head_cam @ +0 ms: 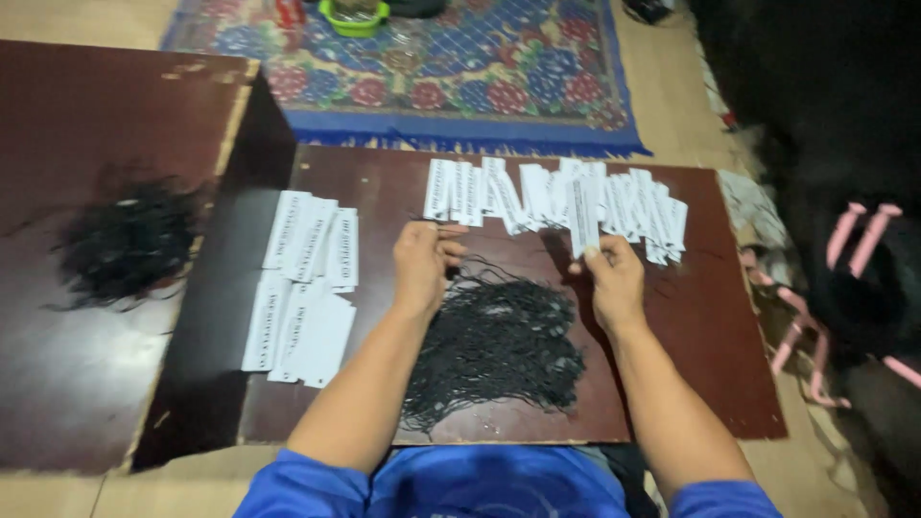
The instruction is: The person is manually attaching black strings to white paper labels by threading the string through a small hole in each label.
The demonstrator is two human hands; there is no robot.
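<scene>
Right now the right hand (614, 283) pinches one white tag (582, 223) at its lower end and holds it upright, just in front of a fanned row of tags (556, 197) along the far edge of the surface (710, 326). The left hand (422, 264) is closed in a loose grip on a thin black string (456, 230) that sticks out to the right of its fingertips. Between and below both hands lies a pile of strings (499, 341), its top close to the wrists. This dark brown surface is low and sits on a pale floor; beyond it lies a rug (499, 86) patterned in blue and red, with a green bowl (354, 17) at its far edge. Left of the left hand, two stacks (307, 288) of white rectangular tags with dark print lie overlapped. A second dark board (86, 115) on the far left carries another string heap (125, 240).
</scene>
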